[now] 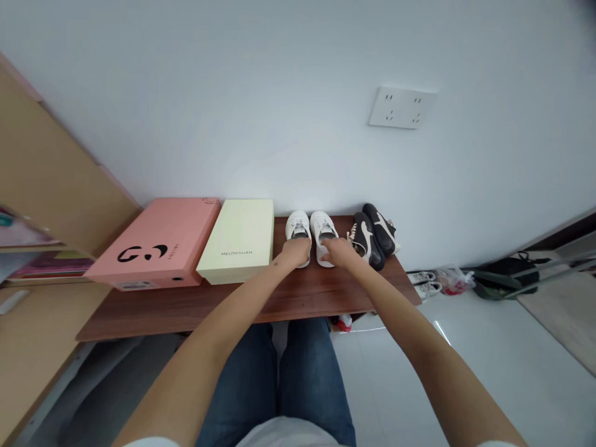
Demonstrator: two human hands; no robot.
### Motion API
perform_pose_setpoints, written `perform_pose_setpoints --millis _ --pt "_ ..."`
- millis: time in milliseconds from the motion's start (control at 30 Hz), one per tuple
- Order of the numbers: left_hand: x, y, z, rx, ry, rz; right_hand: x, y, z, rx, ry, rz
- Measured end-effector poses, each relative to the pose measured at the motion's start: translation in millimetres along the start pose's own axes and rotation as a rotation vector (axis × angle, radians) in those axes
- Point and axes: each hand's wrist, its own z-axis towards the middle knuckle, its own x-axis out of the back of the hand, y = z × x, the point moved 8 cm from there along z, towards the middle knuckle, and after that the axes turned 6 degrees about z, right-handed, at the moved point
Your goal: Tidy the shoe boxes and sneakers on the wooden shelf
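Two white lace-up sneakers stand side by side on a brown wooden shelf, toes toward the wall. My left hand is closed on the heel end of the left sneaker. On the right sneaker, my right hand grips the heel opening, fingers curled at its edge. Just right of that hand sits a pair of dark shoes with pale stripes and laces. A pale yellow box marked MEIZHIYUAN lies to the left of the sneakers, beside a larger pink box.
A socket plate is on the wall behind. At the left stands a wooden cabinet with open compartments. On the floor at right are other white shoes, a plastic bag and a black bag.
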Motion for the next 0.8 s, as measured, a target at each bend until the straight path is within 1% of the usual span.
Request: perform_pose_setpoints --millis 67,200,267,367,433,500,567,600,700,767,800 --pt "7.1 1.5 -0.8 0.014 0.044 0.013 9.6 4.1 -2.7 0.028 0.072 0.048" --pt "32.8 9.6 -3.0 0.043 0.235 -0.01 33.6 21.8 -13.2 0.075 0.241 0.147" --pt "41.5 18.3 -3.9 0.037 0.298 -0.041 41.3 34.8 -20.0 0.073 0.287 0.168" --pt "44.4 40.2 -4.1 -0.022 0.339 -0.092 48.8 58.3 -32.6 0.05 0.338 0.22" --pt "40.9 60.0 -3.9 -0.092 0.356 -0.146 51.5 78.0 -42.8 0.022 0.374 0.259" --pt "33.3 83.2 -2.6 -0.184 0.352 -0.217 52.3 102.5 -53.7 -0.021 0.411 0.302" --pt "22.1 106.4 1.1 -0.261 0.318 -0.292 51.0 132.2 -65.2 -0.084 0.463 0.349" --pt "15.3 116.4 4.5 -0.274 0.289 -0.326 49.6 148.5 -71.1 -0.124 0.499 0.371" --pt "-7.7 138.4 19.6 -0.218 0.187 -0.421 40.2 199.3 -89.1 -0.298 0.637 0.415" --pt "-21.3 147.9 30.6 -0.149 0.148 -0.483 25.2 229.8 -98.7 -0.452 0.696 0.473" --pt "-26.9 151.4 35.6 -0.117 0.14 -0.521 13.9 242.1 -100.7 -0.518 0.692 0.545"
